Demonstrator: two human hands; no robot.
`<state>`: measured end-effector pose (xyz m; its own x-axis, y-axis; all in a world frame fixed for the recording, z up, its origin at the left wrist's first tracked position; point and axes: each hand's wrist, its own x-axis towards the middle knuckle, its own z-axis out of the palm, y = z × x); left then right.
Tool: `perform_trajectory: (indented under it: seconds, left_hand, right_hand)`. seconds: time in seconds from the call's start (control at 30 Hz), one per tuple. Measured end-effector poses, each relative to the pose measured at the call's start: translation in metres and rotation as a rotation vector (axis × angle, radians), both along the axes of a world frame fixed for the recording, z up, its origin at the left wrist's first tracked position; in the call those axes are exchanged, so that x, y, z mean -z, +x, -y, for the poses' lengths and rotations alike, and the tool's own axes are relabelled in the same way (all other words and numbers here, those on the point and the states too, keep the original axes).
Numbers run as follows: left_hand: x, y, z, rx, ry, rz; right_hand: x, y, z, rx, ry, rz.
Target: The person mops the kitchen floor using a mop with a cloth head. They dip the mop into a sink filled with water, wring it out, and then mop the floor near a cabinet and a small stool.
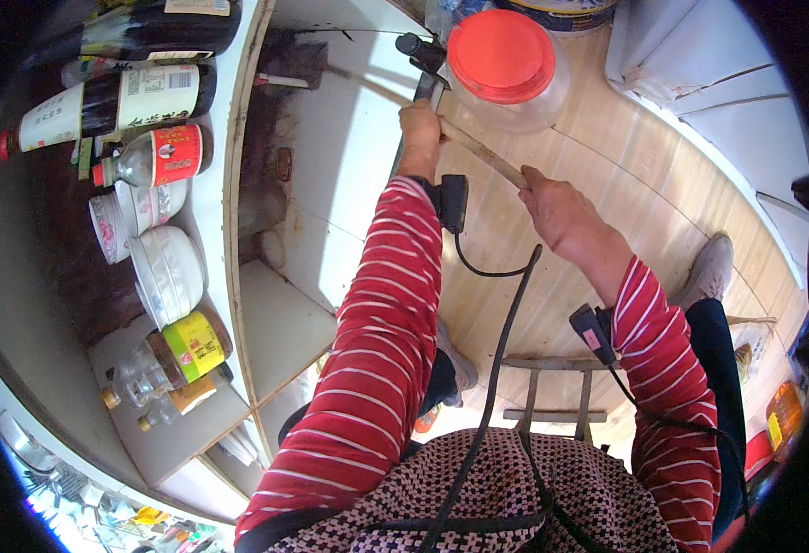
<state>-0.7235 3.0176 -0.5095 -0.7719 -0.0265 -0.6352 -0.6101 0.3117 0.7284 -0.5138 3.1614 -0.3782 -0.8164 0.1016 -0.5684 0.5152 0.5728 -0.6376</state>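
Both hands grip a long wooden handle [482,151] that runs from the floor area into the lower cabinet compartment. My left hand [421,133] is closed around its middle, at the compartment's edge. Nearer its end, over the wood-look floor, my right hand [565,213] holds the same handle. The far end of the handle reaches a dark, flat head [306,63] in the shaded back of the compartment; its kind cannot be told. A clear plastic jar with a red lid [501,55] stands just beyond the handle.
Sauce bottles [162,93] and stacked bowls [169,269] fill the cabinet shelf at left. A black cylindrical object [418,48] is beside the jar. A low wooden stool [556,363] stands on the floor before me. White panels [715,76] are at right, and black cables [504,345] hang near my arms.
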Motion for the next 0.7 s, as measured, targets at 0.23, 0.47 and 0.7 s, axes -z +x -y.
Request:
perform_trajectory:
  seconds: [0.23, 0.47, 0.7]
  left_hand:
    - [0.008, 0.003, -0.002, 0.046, 0.006, 0.001]
    - [0.020, 0.029, -0.026, 0.146, -0.095, -0.116]
    - [0.029, 0.060, 0.026, 0.324, -0.278, -0.219]
  right_hand:
    - [0.001, 0.001, -0.013, -0.024, -0.008, -0.064]
    - [0.020, 0.051, 0.008, 0.166, -0.041, -0.092]
    - [0.029, 0.093, 0.069, 0.257, -0.165, -0.037]
